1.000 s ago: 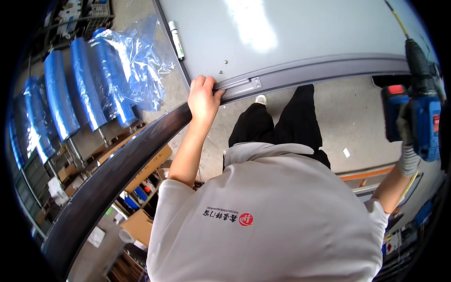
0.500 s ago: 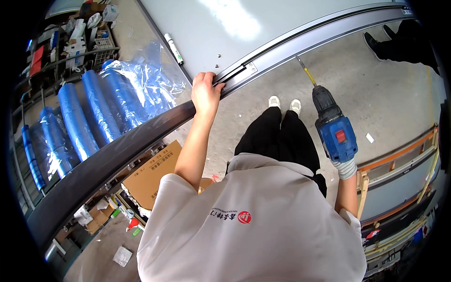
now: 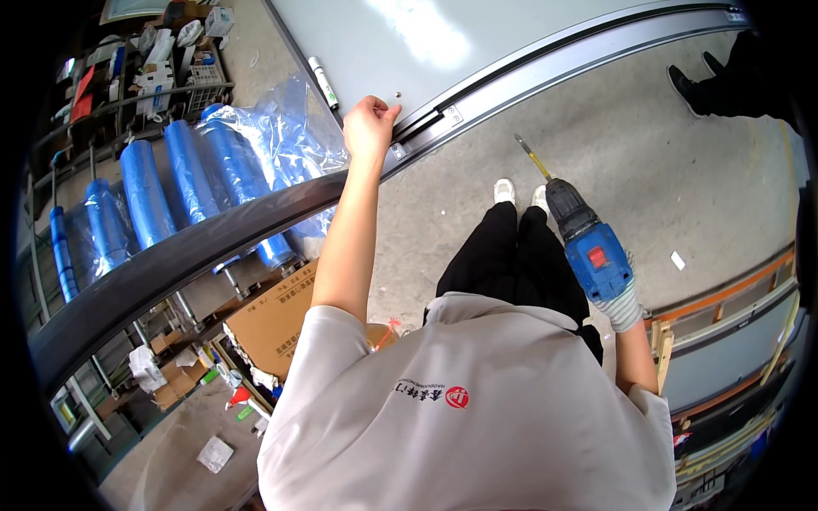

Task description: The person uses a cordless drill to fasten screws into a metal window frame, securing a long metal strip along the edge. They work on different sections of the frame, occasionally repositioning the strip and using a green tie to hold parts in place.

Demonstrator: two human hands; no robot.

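My bare left hand rests over the corner of a pale grey panel, thumb and fingertips pinched together. Whatever they hold, if anything, is hidden. One small screw lies on the panel just beyond the fingertips. Beside the hand, a metal plate sits in the slot of the panel's silver edge rail. In my right hand, which wears a striped white glove, is a blue and black cordless drill. Its long bit points up and left, apart from the rail.
A capped marker lies at the panel's left edge. A dark curved bar crosses the left side, before blue plastic-wrapped rolls. A cardboard box stands lower left, wooden frames at right. Another person's legs show upper right.
My left hand has shifted from gripping the panel edge to a pinch over the panel, where one of two screws showed before. The drill has moved left and nearer to me.
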